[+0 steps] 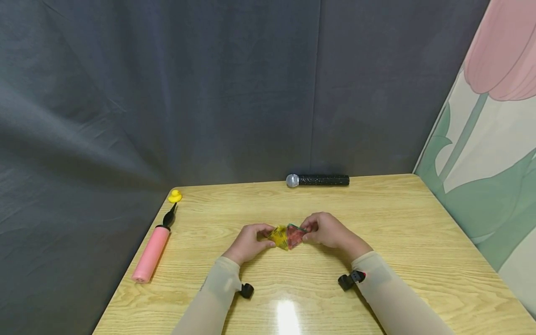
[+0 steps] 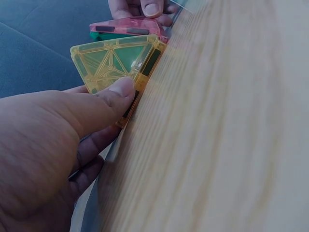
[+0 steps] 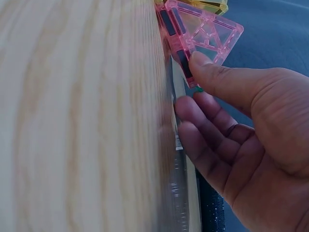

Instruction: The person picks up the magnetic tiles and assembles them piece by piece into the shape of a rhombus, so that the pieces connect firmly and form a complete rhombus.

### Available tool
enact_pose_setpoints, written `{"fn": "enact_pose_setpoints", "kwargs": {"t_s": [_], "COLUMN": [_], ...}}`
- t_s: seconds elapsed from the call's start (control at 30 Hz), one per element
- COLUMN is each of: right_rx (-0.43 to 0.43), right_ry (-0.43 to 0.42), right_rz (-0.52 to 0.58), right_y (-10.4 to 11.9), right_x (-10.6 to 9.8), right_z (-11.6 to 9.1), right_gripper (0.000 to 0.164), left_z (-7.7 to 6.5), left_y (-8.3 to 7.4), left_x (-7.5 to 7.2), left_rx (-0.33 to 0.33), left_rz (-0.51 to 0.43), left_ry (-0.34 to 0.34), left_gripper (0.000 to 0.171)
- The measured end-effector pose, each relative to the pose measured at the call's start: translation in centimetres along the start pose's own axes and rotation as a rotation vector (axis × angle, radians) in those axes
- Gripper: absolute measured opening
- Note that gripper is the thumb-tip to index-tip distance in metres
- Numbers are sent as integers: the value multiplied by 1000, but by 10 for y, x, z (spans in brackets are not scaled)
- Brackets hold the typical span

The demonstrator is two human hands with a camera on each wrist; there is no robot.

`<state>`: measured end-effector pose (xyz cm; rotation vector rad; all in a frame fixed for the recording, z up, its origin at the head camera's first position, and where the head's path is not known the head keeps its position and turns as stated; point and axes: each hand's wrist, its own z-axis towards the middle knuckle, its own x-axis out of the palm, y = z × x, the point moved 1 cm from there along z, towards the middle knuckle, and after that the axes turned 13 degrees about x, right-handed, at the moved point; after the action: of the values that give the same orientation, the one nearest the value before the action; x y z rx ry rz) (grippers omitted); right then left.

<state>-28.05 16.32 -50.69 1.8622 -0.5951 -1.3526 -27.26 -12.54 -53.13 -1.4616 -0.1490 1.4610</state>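
Over the middle of the table, my left hand pinches a translucent yellow triangular magnetic tile, thumb on its near face. My right hand holds a translucent red triangular magnetic tile by its outer corner. The tiles stand tilted side by side and appear to meet along an edge. In the left wrist view, green plastic shows behind the red tile, and green shows through the yellow one. The right wrist view has the red tile under the thumb, with a bit of yellow behind it. Contacts behind the tiles are hidden.
A black microphone with a silver head lies along the table's far edge. By the left edge are a pink hand pump with a black nozzle and a small yellow rubber duck. A dark curtain hangs behind the wooden table.
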Motion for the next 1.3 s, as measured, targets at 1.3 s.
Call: {"fn": "enact_pose_setpoints", "kwargs": {"t_s": [1.3], "right_rx": [-19], "right_ry": [-15], "right_rz": [65], "right_y": [6], "right_x": [0], "right_z": [2], "right_gripper": [22], "left_z": [0], "left_y": [-6], "left_x": [-1], "left_rx": [44], "left_rz": [-20], "left_ry": [-7], "left_gripper": [38]}}
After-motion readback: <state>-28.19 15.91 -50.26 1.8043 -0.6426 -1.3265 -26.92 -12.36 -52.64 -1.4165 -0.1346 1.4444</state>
